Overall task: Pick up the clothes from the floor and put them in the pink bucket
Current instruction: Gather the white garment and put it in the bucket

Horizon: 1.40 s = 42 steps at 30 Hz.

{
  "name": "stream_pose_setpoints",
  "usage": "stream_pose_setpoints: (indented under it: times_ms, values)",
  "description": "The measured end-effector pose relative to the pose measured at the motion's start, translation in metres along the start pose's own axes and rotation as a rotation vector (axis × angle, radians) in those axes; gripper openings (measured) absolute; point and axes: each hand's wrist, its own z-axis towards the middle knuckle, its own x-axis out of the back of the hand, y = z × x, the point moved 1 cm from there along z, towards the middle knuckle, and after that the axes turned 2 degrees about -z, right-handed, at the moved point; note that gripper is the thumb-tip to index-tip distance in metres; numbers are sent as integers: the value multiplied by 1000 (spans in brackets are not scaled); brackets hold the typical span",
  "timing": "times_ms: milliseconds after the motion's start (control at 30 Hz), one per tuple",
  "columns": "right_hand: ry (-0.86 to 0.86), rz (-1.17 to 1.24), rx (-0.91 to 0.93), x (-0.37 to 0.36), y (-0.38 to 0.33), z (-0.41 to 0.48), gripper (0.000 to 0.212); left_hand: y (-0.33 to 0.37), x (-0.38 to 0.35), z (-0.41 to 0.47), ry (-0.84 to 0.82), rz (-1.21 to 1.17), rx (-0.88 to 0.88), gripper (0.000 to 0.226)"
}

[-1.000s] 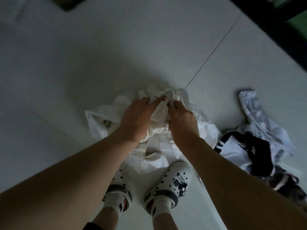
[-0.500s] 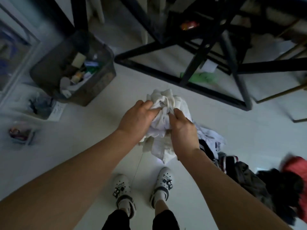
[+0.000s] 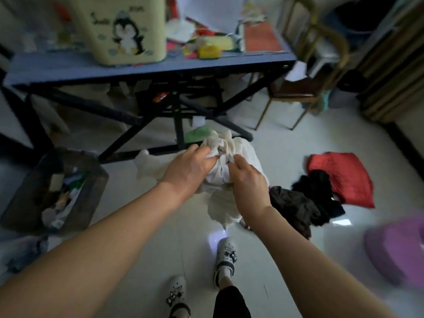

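Note:
A bunched white garment (image 3: 226, 154) hangs in the air at the middle of the head view, clear of the floor. My left hand (image 3: 188, 171) grips its left side and my right hand (image 3: 249, 184) grips its right side. Its loose ends droop below my hands. On the floor to the right lie a dark brown garment (image 3: 293, 207), a black garment (image 3: 319, 187) and a red garment (image 3: 341, 175). The pink bucket (image 3: 397, 251) shows blurred at the lower right edge, only partly in view.
A blue-topped table with black crossed legs (image 3: 160, 65) stands ahead, carrying a cream bin with a penguin picture (image 3: 121, 28) and clutter. A dark bin full of small items (image 3: 55, 191) sits on the floor at left. A gold-framed chair (image 3: 305, 88) is at right.
I have risen from a crouch with the white garment lifted off the floor in both hands. The view swung up, bringing the table, the other clothes and the pink bucket into sight.

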Motion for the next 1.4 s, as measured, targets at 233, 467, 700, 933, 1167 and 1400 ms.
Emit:
stream_pose_setpoints:
  times_ms: [233, 467, 700, 933, 1167, 1400]
  values:
    - [52, -154, -339, 114, 80, -93, 21, 156, 24, 52, 89, 63, -394, 25]
    - [120, -296, -586, 219, 206, -197, 18, 350, 3, 116, 90, 10, -660, 18]
    - [127, -426, -725, 317, 342, -291, 13, 540, -27, 174, 109, -99, -830, 21]
    - [92, -529, -790, 370, 468, -337, 17, 665, -73, 254, 154, -142, -1034, 20]
    - [100, -642, -886, 417, 588, -362, 18, 782, -117, 356, 216, -158, -1276, 29]
    - [235, -594, -1013, 485, 720, -386, 12, 915, -130, 437, 226, -239, -1319, 24]
